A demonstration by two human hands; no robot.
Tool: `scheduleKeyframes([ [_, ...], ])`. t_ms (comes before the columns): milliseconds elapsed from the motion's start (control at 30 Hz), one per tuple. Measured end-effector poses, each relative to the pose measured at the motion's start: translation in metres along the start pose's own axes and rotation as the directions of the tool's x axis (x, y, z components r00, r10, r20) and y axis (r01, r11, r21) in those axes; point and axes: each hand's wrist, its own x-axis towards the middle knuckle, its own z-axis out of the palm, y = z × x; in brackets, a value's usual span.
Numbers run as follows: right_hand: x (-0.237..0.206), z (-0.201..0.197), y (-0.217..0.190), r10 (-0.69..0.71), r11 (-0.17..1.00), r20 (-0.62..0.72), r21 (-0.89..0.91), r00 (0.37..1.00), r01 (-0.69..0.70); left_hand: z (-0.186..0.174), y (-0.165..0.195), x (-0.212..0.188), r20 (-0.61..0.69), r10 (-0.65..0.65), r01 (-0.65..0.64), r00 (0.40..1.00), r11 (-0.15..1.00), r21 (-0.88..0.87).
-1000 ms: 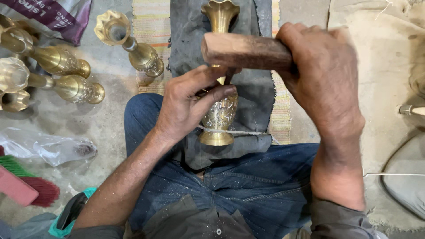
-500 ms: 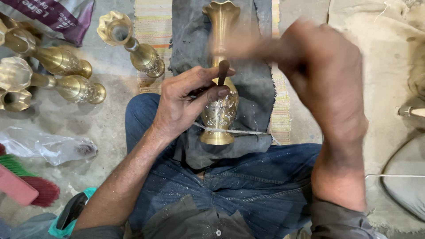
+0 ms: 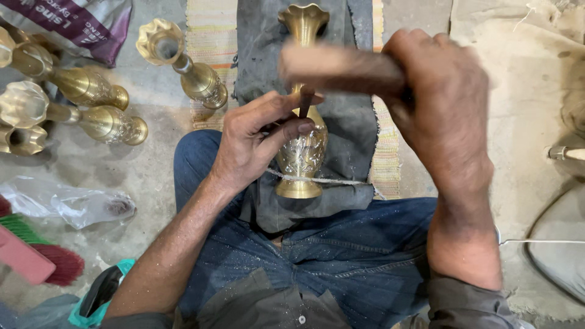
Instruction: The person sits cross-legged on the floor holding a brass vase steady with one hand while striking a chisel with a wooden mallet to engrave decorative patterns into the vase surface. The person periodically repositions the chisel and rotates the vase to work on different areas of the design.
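We sit on the floor with a brass vase (image 3: 301, 131) lying across a dark grey cloth (image 3: 350, 131) on our lap, mouth pointing away, a white string (image 3: 329, 180) drawn over its foot. Our left hand (image 3: 256, 143) is closed around a thin dark chisel (image 3: 304, 102), pinched between thumb and fingers with its tip on the vase's neck; our right hand (image 3: 439, 109) is clenched on a wooden mallet (image 3: 341, 67), blurred above the chisel. The belly of the vase already shows chased pattern, so we judge the engraving well along on that part, while the neck and flared mouth look plain from here. To our left four more brass vases (image 3: 103, 97) lie on the concrete; whether they are finished we cannot tell. At the top left corner lies a purple sack (image 3: 79, 24) with pale printing; below it a crumpled clear plastic bag (image 3: 73, 204), then a red and green brush (image 3: 36, 259), and a teal wrapper (image 3: 103, 289) by our elbow.
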Motion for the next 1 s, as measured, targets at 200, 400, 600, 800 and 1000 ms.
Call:
scheduleKeyframes([
  [200,0.0,0.01,0.012,-0.145,0.988,-0.043,-0.068,0.989,0.142,0.004,0.004,0.006,-0.085,-0.075,0.068,0.994,0.994,-0.083],
  [400,0.028,0.03,0.054,-0.202,0.943,-0.065,0.255,0.977,0.212,0.017,0.013,0.014,-0.164,-0.339,0.335,0.926,0.941,-0.052],
  [600,0.038,0.058,0.066,-0.197,0.977,-0.006,0.087,0.98,0.197,0.012,0.01,0.018,-0.132,-0.347,0.317,0.929,0.926,-0.203],
  [800,0.038,0.068,0.065,-0.105,0.993,0.072,0.064,0.992,0.101,0.015,0.017,0.014,-0.176,-0.286,0.29,0.942,0.957,-0.003],
  [1000,0.036,0.057,0.072,-0.083,0.994,0.005,0.072,0.997,0.082,0.014,0.02,0.02,-0.154,-0.335,0.332,0.929,0.942,-0.047],
])
